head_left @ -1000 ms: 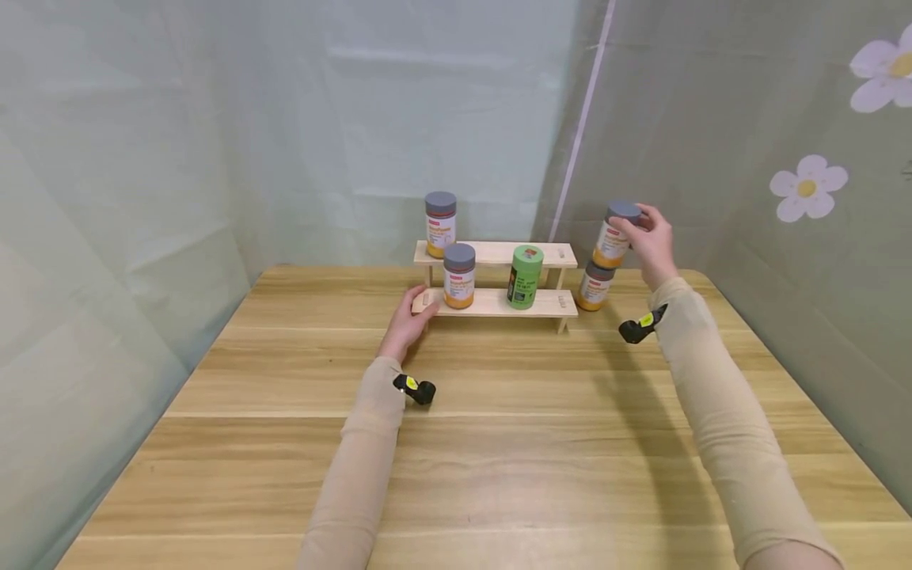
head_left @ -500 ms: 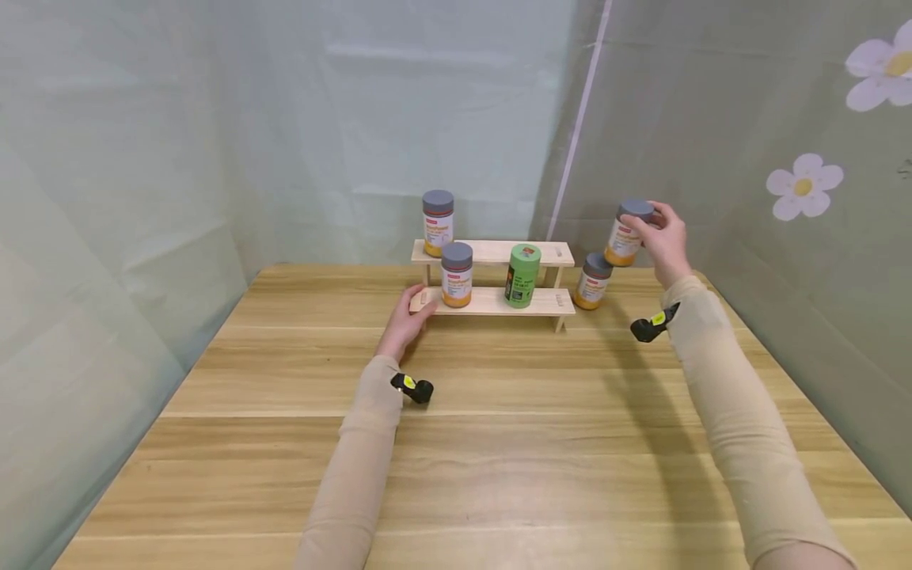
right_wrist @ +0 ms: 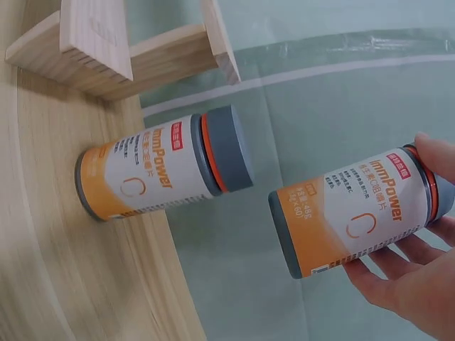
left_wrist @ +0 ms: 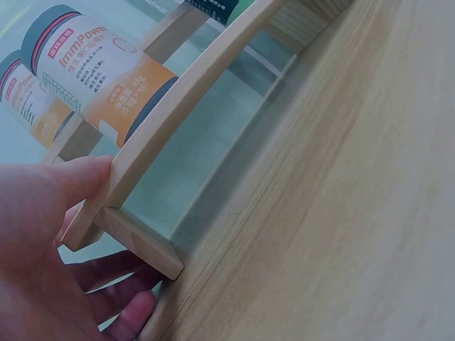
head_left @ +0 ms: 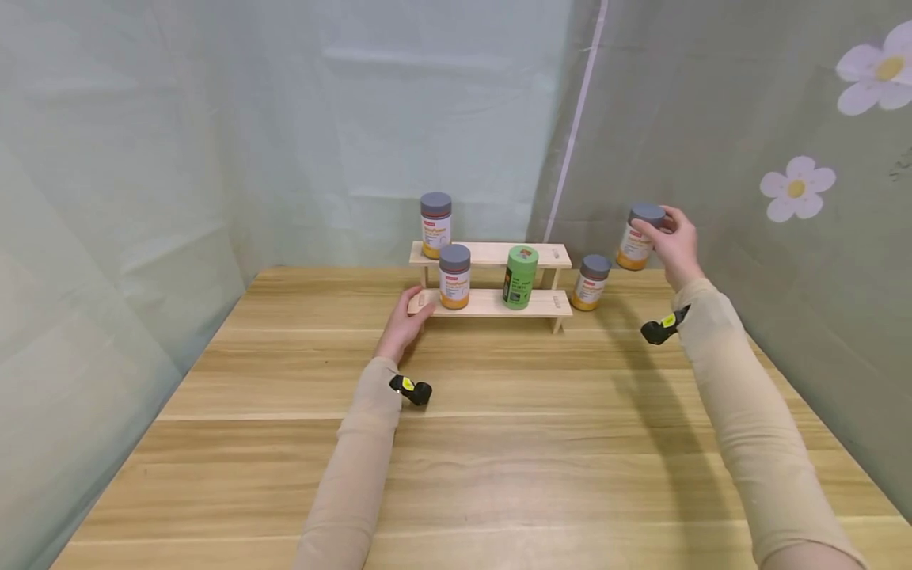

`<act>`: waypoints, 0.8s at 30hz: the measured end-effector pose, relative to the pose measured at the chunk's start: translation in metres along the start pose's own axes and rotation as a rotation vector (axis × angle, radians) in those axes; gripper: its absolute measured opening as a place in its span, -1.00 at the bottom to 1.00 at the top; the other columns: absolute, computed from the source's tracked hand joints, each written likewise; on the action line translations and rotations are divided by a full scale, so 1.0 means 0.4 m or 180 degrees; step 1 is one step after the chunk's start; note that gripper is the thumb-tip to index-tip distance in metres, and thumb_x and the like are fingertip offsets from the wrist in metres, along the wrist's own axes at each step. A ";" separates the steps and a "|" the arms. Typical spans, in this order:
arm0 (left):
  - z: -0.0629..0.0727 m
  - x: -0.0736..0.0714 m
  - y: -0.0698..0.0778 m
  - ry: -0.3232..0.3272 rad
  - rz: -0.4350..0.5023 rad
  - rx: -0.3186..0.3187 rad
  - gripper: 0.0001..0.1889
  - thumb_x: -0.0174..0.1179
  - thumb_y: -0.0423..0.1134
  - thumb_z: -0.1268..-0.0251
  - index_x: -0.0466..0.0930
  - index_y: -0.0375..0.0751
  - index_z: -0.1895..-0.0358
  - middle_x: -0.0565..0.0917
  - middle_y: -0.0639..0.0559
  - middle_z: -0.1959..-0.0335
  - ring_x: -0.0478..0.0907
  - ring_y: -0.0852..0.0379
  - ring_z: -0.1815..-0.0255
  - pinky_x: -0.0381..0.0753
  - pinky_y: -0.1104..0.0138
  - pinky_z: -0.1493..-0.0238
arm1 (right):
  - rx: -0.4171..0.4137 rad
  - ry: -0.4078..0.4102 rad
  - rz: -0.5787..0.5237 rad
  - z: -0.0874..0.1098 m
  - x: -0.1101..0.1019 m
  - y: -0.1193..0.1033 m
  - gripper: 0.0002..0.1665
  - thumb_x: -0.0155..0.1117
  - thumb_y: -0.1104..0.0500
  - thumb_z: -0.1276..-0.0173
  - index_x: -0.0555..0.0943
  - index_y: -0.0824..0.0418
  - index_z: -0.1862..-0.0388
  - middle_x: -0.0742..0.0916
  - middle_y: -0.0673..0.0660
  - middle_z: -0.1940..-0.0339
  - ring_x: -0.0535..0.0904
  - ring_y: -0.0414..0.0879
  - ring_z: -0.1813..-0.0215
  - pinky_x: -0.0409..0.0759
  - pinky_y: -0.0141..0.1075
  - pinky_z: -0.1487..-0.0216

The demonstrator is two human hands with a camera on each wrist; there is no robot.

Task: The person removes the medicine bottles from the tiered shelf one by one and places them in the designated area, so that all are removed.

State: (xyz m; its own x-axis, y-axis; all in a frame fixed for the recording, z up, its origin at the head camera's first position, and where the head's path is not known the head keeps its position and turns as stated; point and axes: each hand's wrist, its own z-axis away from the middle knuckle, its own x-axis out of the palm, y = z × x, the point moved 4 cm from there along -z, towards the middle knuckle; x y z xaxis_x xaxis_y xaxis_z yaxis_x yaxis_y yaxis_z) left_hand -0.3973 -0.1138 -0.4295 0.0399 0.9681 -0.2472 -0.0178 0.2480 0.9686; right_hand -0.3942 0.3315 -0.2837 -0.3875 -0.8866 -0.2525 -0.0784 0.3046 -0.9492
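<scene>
My right hand [head_left: 677,247] grips an orange-and-white supplement bottle [right_wrist: 348,212] near its grey cap and holds it in the air, slightly tilted. To its left, apart from it, a matching bottle [head_left: 590,288] stands on the table beside the rack's right end. My left hand [head_left: 401,326] holds the left end of the two-tier wooden rack [head_left: 492,304]; in the left wrist view the thumb [left_wrist: 89,174] lies against the board and the fingers reach around the leg. On the lower tier stand another orange-and-white bottle [head_left: 454,279] and a green canister [head_left: 521,279].
A further orange-and-white bottle [head_left: 435,229] stands at the left of the upper tier. The wooden table [head_left: 499,459] ends close behind the rack at a pale curtain [head_left: 442,119]. A grey-green curtain with flowers [head_left: 748,103] borders the right side.
My right hand has carried its bottle to the right, from directly above the standing bottle to clear of it. The left hand has stayed on the rack's end.
</scene>
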 end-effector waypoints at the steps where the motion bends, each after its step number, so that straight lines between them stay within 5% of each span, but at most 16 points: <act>1: 0.000 -0.001 -0.001 0.0003 0.0005 0.0003 -0.36 0.13 -0.08 -0.40 0.13 0.03 -0.48 0.14 -0.12 -0.55 0.09 -0.11 -0.54 0.02 0.03 -0.56 | 0.0011 -0.0011 0.0051 0.001 -0.001 0.001 -0.13 0.30 -0.15 -0.27 0.24 0.10 -0.47 0.45 -0.06 -0.19 0.38 -0.23 -0.16 0.40 -0.19 -0.31; 12: 0.005 -0.002 0.001 0.0018 -0.0071 0.0025 -0.37 0.12 -0.10 -0.41 0.13 -0.02 -0.48 0.17 -0.15 -0.54 0.11 -0.12 -0.54 0.03 0.04 -0.56 | 0.0046 -0.0058 0.0231 0.005 -0.009 0.029 -0.14 0.23 -0.16 -0.33 0.19 0.14 -0.49 0.36 0.18 -0.43 0.26 0.01 -0.43 0.22 -0.06 -0.51; 24: 0.000 0.000 0.000 0.0029 -0.0065 -0.0001 -0.36 0.11 -0.09 -0.41 0.11 0.00 -0.49 0.16 -0.15 -0.54 0.10 -0.12 -0.54 0.02 0.04 -0.56 | 0.0063 -0.0207 0.0395 0.003 -0.013 0.029 -0.10 0.21 -0.13 -0.36 0.10 0.17 -0.52 0.24 0.27 -0.53 0.16 0.12 -0.51 0.15 0.02 -0.54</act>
State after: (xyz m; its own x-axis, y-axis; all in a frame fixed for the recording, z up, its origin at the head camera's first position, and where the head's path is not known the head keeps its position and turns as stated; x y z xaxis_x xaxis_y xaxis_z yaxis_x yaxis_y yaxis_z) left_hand -0.3974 -0.1138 -0.4296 0.0310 0.9632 -0.2670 -0.0174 0.2676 0.9634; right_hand -0.3919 0.3394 -0.2937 -0.3326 -0.8634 -0.3794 -0.0151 0.4071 -0.9133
